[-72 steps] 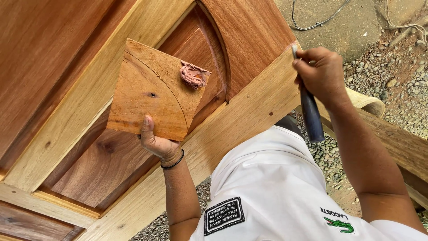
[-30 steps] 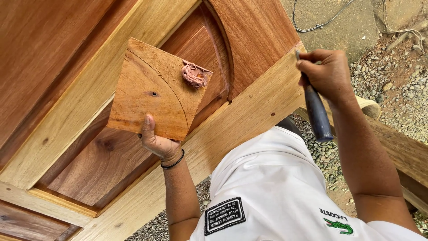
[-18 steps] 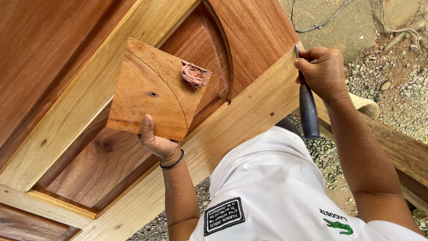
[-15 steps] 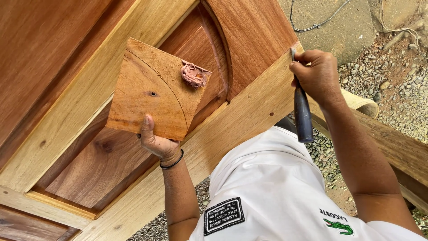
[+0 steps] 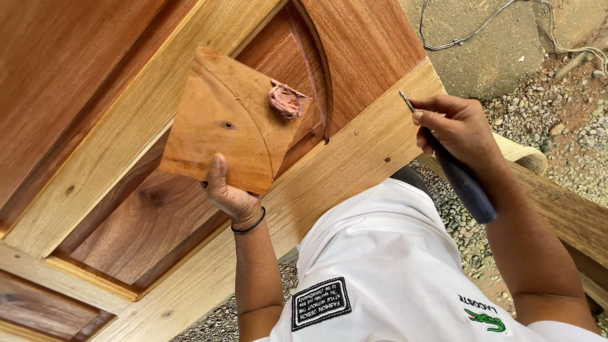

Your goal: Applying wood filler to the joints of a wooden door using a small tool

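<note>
Gravel and bare concrete lay at the upper right, with a thin grey cable (image 5: 468,31) trailing across the concrete; most of the view below me was filled by a wooden door (image 5: 114,76) lying flat, its dark reddish panels framed by paler yellow rails, one pale rail (image 5: 354,158) running diagonally just in front of my body. My left hand (image 5: 231,193) was closed on the lower edge of a flat square offcut of wood (image 5: 221,120), thumb pressed up against its near face, holding it tilted above the recessed arched panel; a black band (image 5: 250,225) sat on that wrist. On the offcut's upper right corner sat a lump of pinkish-brown filler putty (image 5: 288,100); a curved line was scribed across the board, and a small dark knot showed near its middle. My right hand (image 5: 459,130) was wrapped around a tool with a dark blue handle (image 5: 465,183), the handle pointing down past my wrist, the narrow metal blade (image 5: 405,100) sticking out above my fingers; the blade tip hovered over the outer end of the pale rail, and I could not tell whether it touched the wood. My white shirt (image 5: 386,253) filled the lower middle.
</note>
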